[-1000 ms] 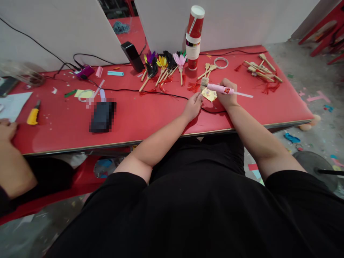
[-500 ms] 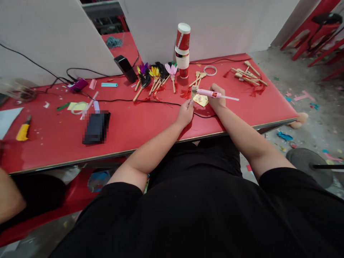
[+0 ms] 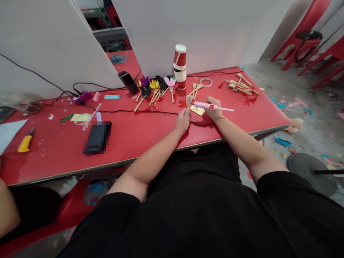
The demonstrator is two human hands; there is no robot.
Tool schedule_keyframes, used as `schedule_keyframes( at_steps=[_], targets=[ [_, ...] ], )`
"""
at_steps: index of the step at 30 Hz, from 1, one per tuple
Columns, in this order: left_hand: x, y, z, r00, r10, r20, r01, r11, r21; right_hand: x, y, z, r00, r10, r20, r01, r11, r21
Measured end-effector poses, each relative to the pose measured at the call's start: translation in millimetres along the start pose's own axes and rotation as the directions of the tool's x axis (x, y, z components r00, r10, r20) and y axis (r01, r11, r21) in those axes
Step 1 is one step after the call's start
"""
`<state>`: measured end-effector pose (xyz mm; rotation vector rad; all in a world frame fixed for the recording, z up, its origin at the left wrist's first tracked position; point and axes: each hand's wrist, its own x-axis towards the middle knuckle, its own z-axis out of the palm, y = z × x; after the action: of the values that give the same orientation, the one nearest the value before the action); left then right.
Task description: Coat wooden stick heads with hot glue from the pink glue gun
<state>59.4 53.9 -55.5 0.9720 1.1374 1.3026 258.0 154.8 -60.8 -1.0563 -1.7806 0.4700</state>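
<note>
My right hand (image 3: 213, 111) grips a pink glue gun (image 3: 205, 105) held level, its nozzle pointing left and a white glue stick sticking out to the right. My left hand (image 3: 183, 120) rests on the red table (image 3: 150, 132), its fingertips pinching a small wooden stick piece (image 3: 189, 100) at the gun's nozzle. A yellow paper scrap (image 3: 198, 110) lies between the two hands. A black cord (image 3: 161, 112) runs across the table under my hands.
Feathered wooden sticks (image 3: 154, 89) lie behind my hands, beside stacked red-and-white cups (image 3: 180, 66) and a tape ring (image 3: 206, 82). More wooden sticks with red tassels (image 3: 240, 85) lie far right. At left: a black blurred object (image 3: 97, 137), yellow utility knife (image 3: 25, 144), another person's arm (image 3: 6, 211).
The camera has tilted up and pulled back, so the table appears lower in view. Both hands stay together at the glue gun and stick piece; the other person's hand left the table.
</note>
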Motion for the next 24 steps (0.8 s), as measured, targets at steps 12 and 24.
schedule_keyframes(
  at_steps=[12,24],
  targets=[
    [-35.7,30.2,6.3,0.991,-0.137,0.005,0.136,0.982,-0.131,3.2,-20.2,-7.5,0.971,0.197,0.137,-0.186,0.978,-0.091],
    [-29.9,23.8,-0.3,0.997,-0.069,0.028,0.071,0.996,-0.059,-1.4,-17.9,-6.0,0.984,0.152,0.092,-0.147,0.987,-0.061]
  ],
)
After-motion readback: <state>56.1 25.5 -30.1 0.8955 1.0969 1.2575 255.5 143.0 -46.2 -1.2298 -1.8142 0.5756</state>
